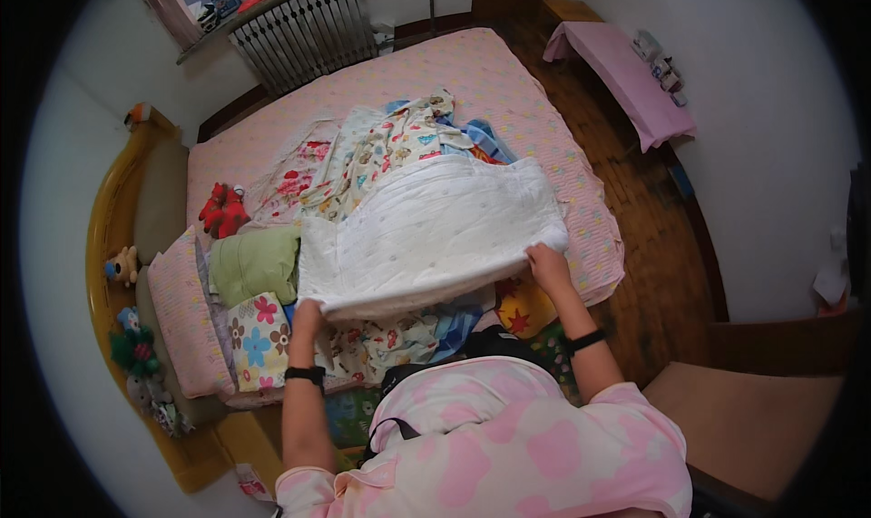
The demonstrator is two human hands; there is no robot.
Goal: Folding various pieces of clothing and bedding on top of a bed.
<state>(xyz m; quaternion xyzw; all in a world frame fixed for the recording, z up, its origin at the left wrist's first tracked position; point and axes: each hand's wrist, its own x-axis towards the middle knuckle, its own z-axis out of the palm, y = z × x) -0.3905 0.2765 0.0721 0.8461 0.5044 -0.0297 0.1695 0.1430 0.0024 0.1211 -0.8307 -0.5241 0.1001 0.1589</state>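
Observation:
A white quilted blanket is stretched between my two hands over the bed. My left hand grips its near left corner, and my right hand holds its near right edge. Beneath and beyond it lie a rumpled patterned cloth and a blue checked cloth. More patterned fabric shows under the near edge. Left of the blanket are a green pillow and a flower-print pillow.
The bed has a pink quilted cover. Red plush toys lie near the yellow headboard, where several more toys sit. A pink-draped bench stands along the right wall; a radiator is below the window.

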